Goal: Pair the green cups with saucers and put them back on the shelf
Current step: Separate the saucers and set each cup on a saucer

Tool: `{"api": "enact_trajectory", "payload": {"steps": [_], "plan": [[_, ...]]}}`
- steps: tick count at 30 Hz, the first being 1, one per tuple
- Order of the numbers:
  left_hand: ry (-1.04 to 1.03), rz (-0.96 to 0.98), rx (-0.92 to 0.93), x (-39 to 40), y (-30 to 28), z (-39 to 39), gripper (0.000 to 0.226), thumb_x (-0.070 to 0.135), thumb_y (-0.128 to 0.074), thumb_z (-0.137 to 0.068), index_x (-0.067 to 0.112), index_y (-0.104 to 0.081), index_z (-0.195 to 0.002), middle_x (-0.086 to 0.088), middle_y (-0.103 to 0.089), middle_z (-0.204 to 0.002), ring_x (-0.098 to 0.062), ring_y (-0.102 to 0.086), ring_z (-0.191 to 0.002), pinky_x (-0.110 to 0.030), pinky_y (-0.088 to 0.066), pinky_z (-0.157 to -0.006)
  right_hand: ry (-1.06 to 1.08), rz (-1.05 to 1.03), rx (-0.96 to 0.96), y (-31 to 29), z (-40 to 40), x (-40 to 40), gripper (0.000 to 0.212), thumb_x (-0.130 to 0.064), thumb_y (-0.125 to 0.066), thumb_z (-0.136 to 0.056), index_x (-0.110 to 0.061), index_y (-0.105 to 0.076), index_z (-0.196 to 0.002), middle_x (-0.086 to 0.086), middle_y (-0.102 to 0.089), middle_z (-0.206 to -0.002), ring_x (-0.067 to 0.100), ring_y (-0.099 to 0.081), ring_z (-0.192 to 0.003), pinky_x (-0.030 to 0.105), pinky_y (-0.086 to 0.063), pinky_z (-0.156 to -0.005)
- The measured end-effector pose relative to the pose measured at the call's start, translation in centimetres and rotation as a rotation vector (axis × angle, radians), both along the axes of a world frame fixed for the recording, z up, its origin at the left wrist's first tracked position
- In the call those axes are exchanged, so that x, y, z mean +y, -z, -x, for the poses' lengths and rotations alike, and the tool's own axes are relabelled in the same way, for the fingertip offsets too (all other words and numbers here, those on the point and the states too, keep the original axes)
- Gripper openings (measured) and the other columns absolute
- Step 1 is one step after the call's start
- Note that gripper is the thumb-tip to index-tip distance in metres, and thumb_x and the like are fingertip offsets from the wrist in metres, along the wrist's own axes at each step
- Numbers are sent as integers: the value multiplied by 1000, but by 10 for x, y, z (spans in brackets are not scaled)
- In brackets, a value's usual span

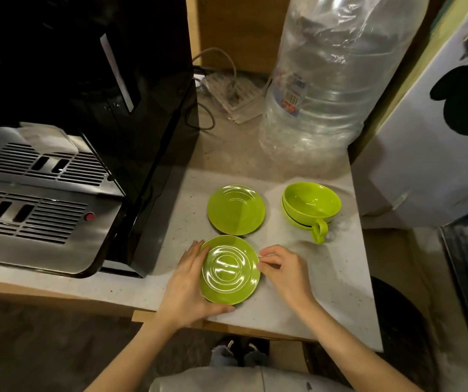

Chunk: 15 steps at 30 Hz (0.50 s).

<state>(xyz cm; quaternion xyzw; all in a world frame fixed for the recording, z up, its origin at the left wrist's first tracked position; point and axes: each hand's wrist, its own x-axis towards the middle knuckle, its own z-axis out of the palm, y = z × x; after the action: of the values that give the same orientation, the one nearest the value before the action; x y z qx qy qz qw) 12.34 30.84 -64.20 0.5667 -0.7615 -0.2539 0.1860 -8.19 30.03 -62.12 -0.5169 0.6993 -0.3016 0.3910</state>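
Observation:
Two green saucers lie on the pale counter [326, 292]. The near saucer [229, 270] sits between my hands. My left hand [187, 287] cups its left and front rim, thumb under the near edge. My right hand [283, 271] pinches its right rim with the fingertips. The far saucer [236, 209] lies flat just behind it, untouched. At the right, green cups [311, 205] are stacked one inside another, handles pointing toward me. No shelf is in view.
A black coffee machine [131, 108] with a steel drip tray [37, 199] fills the left. A large clear water bottle [331, 89] stands behind the cups. A power strip with cables [232, 94] lies at the back. A white panel [430, 154] borders the right.

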Motion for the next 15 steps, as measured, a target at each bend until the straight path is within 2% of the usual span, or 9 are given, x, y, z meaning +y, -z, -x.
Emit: {"api": "enact_trajectory", "payload": {"steps": [4,7,11,13,15], "plan": [[20,14,-29,-7,3,3,123,78,-62,-42,12,-26,-140,-8,-29,-149,-14,-17,-136,-35,-12,-112,14,10,11,-2,1,-5,17,-6,-71,-73,-5,-69,-90,12,-76,-88,14,-68,-76,29,-54,-77],[12,-22,-37,-15,3,6,126,77,-64,-41,16,-21,-142,-8,-23,-153,-14,-13,-139,-30,-11,-114,23,32,30,-1,3,-9,16,-6,-71,-74,-6,-69,-90,11,-77,-87,13,-66,-74,26,-52,-75],[30,-34,-49,-23,1,12,127,75,-65,-41,17,-16,-143,-7,-16,-156,-18,-11,-143,-28,-8,-114,48,56,58,1,6,-16,17,-8,-70,-74,-7,-69,-92,9,-77,-87,12,-65,-74,29,-51,-75],[34,-36,-48,-26,1,14,128,76,-64,-42,17,-14,-144,-7,-15,-156,-15,-8,-142,-28,-8,-114,55,61,70,2,8,-19,18,-8,-69,-75,-8,-68,-93,9,-77,-89,11,-63,-73,22,-49,-72],[36,-37,-51,-27,3,15,130,78,-63,-40,18,-13,-144,-8,-13,-156,-13,-4,-140,-29,-7,-114,47,53,83,2,10,-21,20,-8,-69,-76,-7,-68,-96,9,-76,-91,9,-61,-73,7,-44,-65]]}}
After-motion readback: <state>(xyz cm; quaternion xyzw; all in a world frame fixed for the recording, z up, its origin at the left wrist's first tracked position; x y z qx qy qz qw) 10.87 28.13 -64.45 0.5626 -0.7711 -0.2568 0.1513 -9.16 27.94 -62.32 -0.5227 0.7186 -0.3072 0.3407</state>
